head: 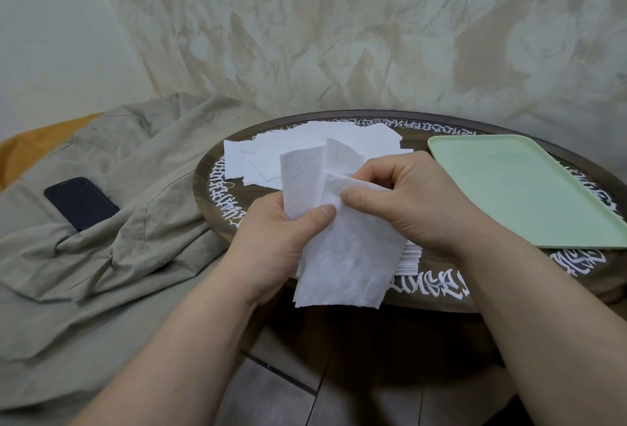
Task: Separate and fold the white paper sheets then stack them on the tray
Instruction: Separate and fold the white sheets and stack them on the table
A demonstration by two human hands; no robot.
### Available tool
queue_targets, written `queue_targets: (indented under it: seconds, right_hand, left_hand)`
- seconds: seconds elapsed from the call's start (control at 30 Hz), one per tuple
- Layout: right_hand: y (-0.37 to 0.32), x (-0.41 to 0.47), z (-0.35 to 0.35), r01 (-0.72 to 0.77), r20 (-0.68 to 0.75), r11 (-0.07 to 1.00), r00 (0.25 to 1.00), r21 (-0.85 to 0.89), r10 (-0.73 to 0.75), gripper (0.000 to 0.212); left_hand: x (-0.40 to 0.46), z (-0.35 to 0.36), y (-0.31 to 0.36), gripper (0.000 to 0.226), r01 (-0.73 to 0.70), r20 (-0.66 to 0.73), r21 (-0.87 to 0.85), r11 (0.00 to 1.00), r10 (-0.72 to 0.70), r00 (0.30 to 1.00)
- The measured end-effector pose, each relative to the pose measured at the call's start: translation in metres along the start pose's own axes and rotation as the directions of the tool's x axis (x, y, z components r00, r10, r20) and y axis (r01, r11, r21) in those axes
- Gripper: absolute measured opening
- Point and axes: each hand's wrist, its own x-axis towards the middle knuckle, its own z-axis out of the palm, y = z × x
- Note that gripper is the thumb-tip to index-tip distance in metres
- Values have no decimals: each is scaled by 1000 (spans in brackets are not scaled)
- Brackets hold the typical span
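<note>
Both forearms enter from bottom of view, meeting over near edge of worktop (pixel 441 303).

Left hand (pixel 278 239): thumb curled onto sheet (pixel 342 256), grip closed on its left side. Right hand (pixel 414 201): thumb and fingers pinching top layer of same sheet, grip closed on it. Sheet held above near rim, lower end hanging free past edge, upper part already splitting into two plies.

Step in hand, as judged: separating plies.
- Keep left grip fixed as anchor.
- Peel with right hand slowly, along the length, low to the paper; thin tissue likely to tear if jerked.
- Re-pinch closer to parting line as split advances.
- Fold only after plies fully apart.

Just beneath hands, on worktop: small neat stack (pixel 409 261) of white sheets, partly hidden by hanging sheet; count not readable.

Beyond hands: loose pile (pixel 258 161) of unfolded white sheets spread over far left of worktop.

Right of hands: green tray (pixel 529 188), nothing visible on it, lying on worktop well clear of pile. Path from hands to tray unobstructed.

Left, off worktop: grey cloth (pixel 118 222) draped up against rim, dark phone (pixel 81 203) resting on it. Cloth fold touching rim could snag stray sheets.

Far: mottled wall.
</note>
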Motion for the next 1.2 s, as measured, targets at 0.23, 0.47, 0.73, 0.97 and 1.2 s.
queue_targets:
  seconds: [0.23, 0.47, 0.73, 0.97, 1.2]
  right_hand:
    - [1, 1, 6, 51, -78, 993, 995, -106, -60, 7]
    - [2, 2, 15, 316, -91, 857, 920, -406, -382, 29]
    - [0, 3, 19, 444, -76, 735, 830, -512, -553, 5]
    - [9, 5, 13, 352, 7, 786, 914, -509, -405, 7]
    - [10, 4, 17, 375, 11, 807, 909, -456, -417, 3]
  left_hand:
    - [-1, 4, 4, 10, -16, -44, 45, 999, 18, 999]
    - [0, 2, 2, 22, -28, -84, 147, 989, 41, 996]
    - [0, 3, 2, 20, -32, -127, 152, 988, 51, 991]
    - [1, 1, 4, 12, -25, -92, -58, 998, 19, 996]
    - [1, 0, 14, 39, 58, -74, -177, 982, -72, 995]
